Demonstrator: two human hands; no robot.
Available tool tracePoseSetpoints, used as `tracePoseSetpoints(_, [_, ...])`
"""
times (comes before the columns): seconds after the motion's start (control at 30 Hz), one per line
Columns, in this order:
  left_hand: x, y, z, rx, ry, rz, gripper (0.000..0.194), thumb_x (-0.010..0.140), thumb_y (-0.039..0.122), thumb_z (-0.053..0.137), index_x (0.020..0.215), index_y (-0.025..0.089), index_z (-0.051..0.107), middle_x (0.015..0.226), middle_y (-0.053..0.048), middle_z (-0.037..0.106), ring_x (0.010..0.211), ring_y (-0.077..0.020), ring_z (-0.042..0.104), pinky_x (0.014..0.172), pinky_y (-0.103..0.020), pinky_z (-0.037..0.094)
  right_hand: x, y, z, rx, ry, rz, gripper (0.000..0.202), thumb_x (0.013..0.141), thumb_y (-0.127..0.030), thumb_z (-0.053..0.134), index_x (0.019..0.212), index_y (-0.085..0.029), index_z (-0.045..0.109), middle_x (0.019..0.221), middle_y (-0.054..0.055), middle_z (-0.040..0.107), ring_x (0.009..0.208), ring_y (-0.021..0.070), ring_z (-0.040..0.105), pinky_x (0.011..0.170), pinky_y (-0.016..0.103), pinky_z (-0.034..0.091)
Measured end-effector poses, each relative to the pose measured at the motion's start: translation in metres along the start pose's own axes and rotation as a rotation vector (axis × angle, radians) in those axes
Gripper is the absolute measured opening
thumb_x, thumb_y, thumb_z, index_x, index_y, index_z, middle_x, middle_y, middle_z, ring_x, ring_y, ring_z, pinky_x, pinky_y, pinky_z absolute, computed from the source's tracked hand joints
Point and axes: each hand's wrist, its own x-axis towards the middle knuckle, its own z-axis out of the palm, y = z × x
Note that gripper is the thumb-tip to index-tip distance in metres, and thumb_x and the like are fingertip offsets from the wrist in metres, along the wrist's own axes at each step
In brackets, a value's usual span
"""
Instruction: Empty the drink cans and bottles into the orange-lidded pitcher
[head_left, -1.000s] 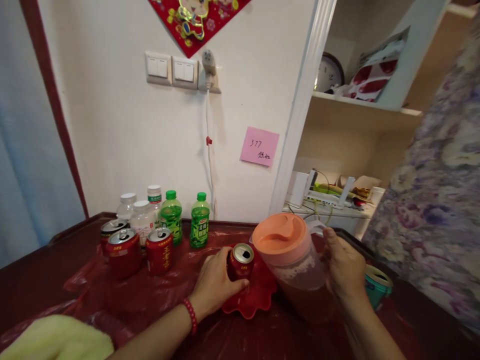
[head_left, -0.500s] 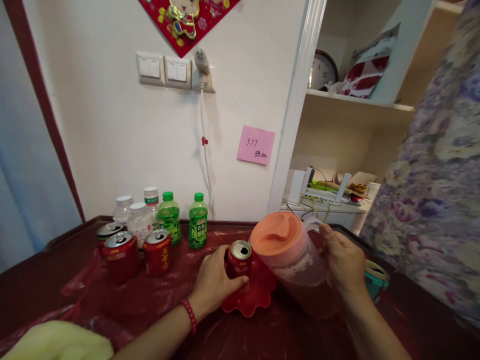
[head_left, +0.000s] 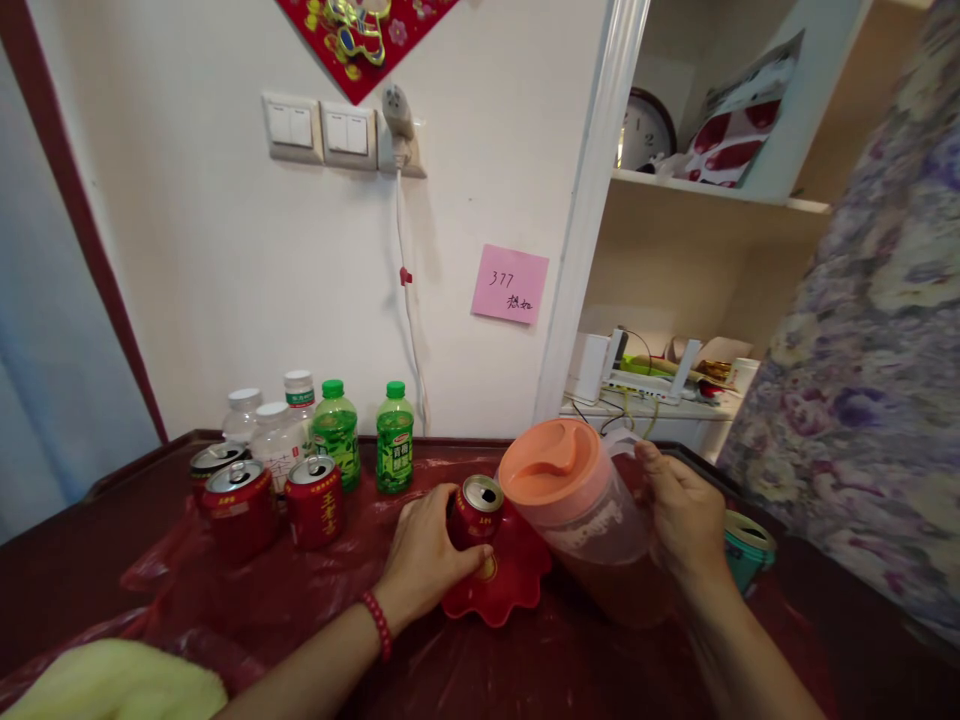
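I've the red can [head_left: 480, 522] over the red wavy dish [head_left: 517, 585], my L hand [head_left: 424, 550] curled snug round its side; my R hand [head_left: 684, 510] grips the tilted pitcher [head_left: 589, 540] by its handle [head_left: 621, 440], nr can. 2 green bottles [head_left: 395, 448] behind.

Soft light brightens the wall [head_left: 187, 250], while the tabletop [head_left: 45, 560] lies dim.
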Motion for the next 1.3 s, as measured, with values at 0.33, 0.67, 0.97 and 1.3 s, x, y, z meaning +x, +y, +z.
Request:
tracePoseSetpoints(0.33, [0.0017,-0.0038,0.0022,0.025,0.03,-0.009,0.056,0.072,0.034,0.091,0.118,0.022,0.063,0.123,-0.01,0.077,0.118,-0.0352,0.07,0.108,-0.049,0.048,0.001,0.0004,-0.0013,-0.023,0.0,-0.009,0.076,0.069,-0.09,0.083,0.058,-0.023,0.05,0.054,-0.005,0.04,0.054,0.0123,0.034,0.051,0.029,0.025])
tracePoseSetpoints(0.67, [0.0022,-0.0035,0.0028,0.001,0.024,-0.015,0.055,0.073,0.03,0.089,0.12,0.023,0.062,0.125,-0.011,0.077,0.12,-0.0352,0.07,0.11,-0.049,0.047,0.001,0.0017,-0.0026,-0.055,0.004,-0.022,0.075,0.073,-0.091,0.08,0.059,-0.023,0.05,0.056,-0.004,0.041,0.055,0.0127,0.035,0.051,0.029,0.026])
tracePoseSetpoints(0.97, [0.0009,0.0003,0.0006,-0.033,-0.01,-0.019,0.054,0.072,0.037,0.088,0.118,0.021,0.065,0.129,-0.013,0.078,0.122,-0.0385,0.069,0.108,-0.05,0.049,0.0007,-0.0017,-0.0014,-0.034,0.019,-0.018,0.076,0.069,-0.09,0.082,0.059,-0.022,0.051,0.055,-0.004,0.041,0.055,0.0123,0.034,0.05,0.029,0.025])
tracePoseSetpoints(1.3, [0.0003,0.0016,0.0005,-0.029,-0.021,-0.02,0.052,0.072,0.036,0.087,0.118,0.021,0.066,0.129,-0.013,0.078,0.122,-0.0399,0.07,0.11,-0.052,0.049,0.0017,0.0,-0.0012,-0.032,0.022,-0.021,0.077,0.068,-0.093,0.082,0.058,-0.022,0.051,0.054,-0.004,0.04,0.055,0.0123,0.035,0.05,0.028,0.026])
